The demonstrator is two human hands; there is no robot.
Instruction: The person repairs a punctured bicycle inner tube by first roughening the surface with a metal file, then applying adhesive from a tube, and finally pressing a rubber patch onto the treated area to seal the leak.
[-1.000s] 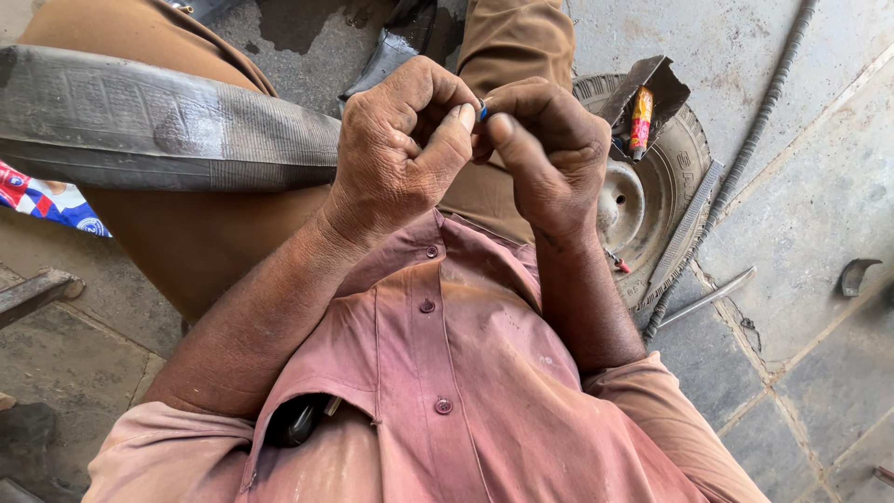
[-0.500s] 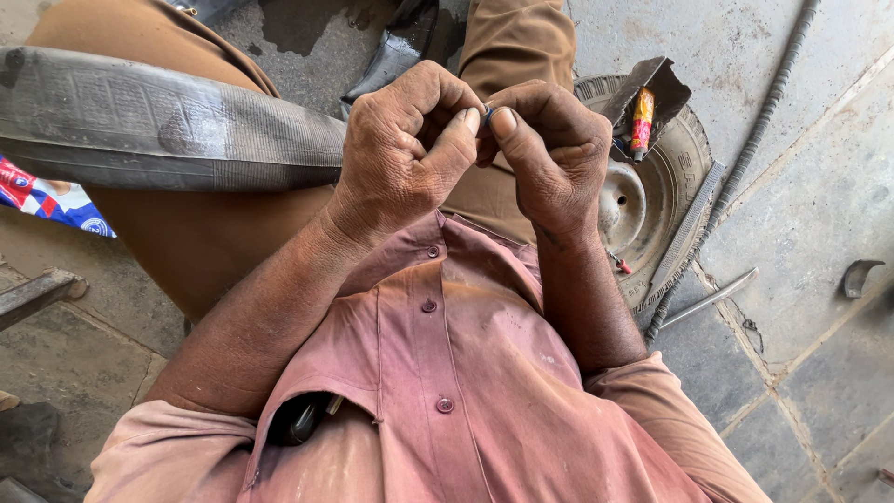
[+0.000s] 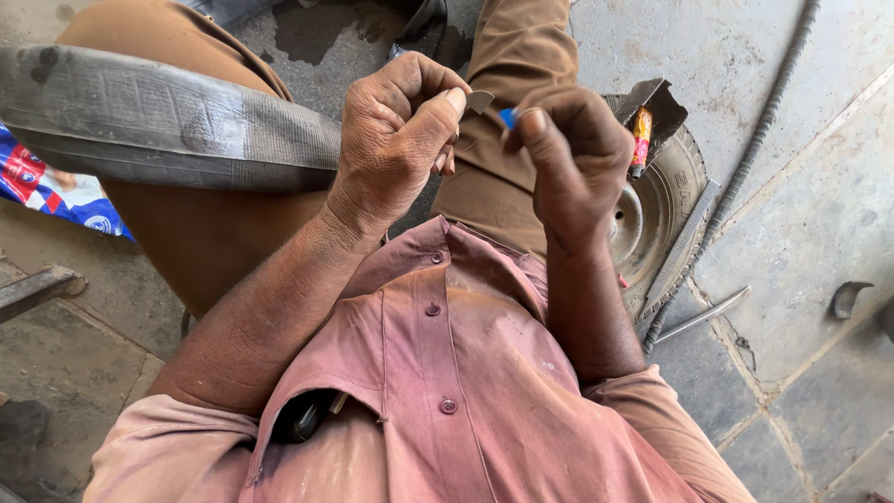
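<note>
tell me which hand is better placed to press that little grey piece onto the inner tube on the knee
Left, probably. The left hand pinches the grey piece and sits beside the inner tube; the right hand holds a blue bit farther away.

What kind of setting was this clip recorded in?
Probably a tyre or puncture repair spot on a stained concrete floor. A limp black rubber inner tube lies across the person's lap, a small black wheel with metal hub rests beside them, and a thin metal rod lies nearby.

A small grey patch piece (image 3: 480, 101), thin and flat with a pointed corner, is pinched at 1 edge and sticks out to the right. Just beside it, apart, a small blue piece (image 3: 507, 117) shows only its tip.
</note>
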